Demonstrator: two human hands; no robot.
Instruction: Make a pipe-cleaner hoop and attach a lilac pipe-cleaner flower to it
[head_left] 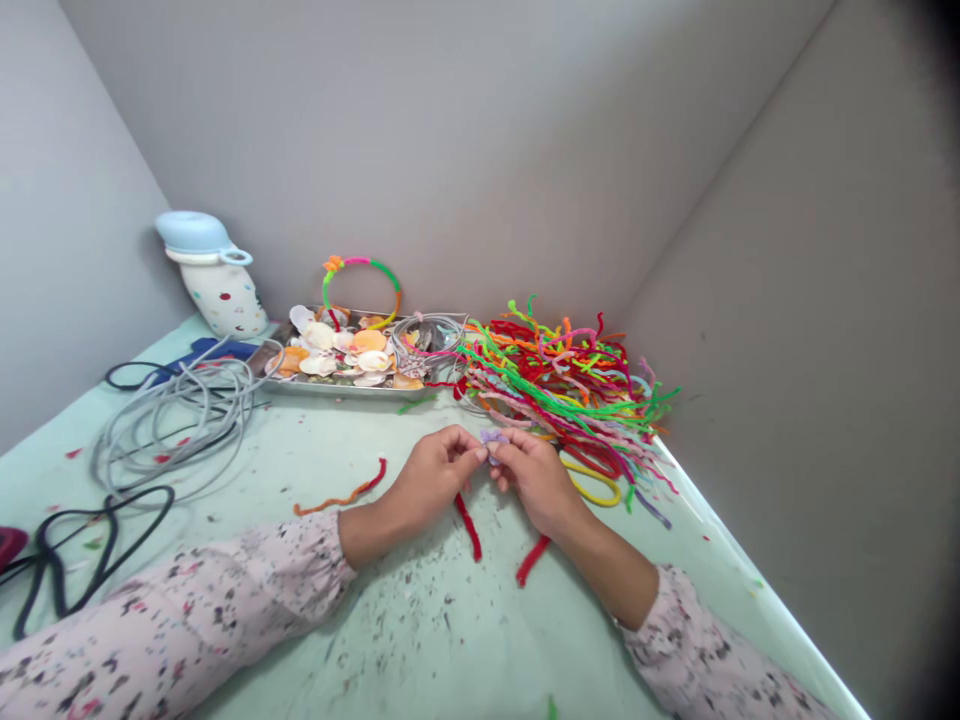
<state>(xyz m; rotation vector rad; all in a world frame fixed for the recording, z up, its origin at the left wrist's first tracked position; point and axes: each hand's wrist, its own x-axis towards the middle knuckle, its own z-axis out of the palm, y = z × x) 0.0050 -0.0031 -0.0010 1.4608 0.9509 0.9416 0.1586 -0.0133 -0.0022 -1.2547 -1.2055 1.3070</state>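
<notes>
Between my fingertips, over the middle of the table, is a small bent piece of purple pipe cleaner point(493, 437). My left hand point(439, 475) pinches it from the left, thumb against forefinger. From the other side my right hand point(536, 480) grips it, fingers curled, so part of the piece is hidden. Short red pipe cleaners point(468, 528) lie on the table just below the hands. Left of my left hand rests an orange and red pipe cleaner point(341, 498).
A big pile of coloured pipe cleaners point(562, 380) lies behind my right hand. A metal tray point(352, 391) holds shells, with a colourful ring point(399, 285) propped on it. Grey cable point(176, 430), black cord point(112, 530) and a blue-lidded bottle point(217, 285) stand or lie at left.
</notes>
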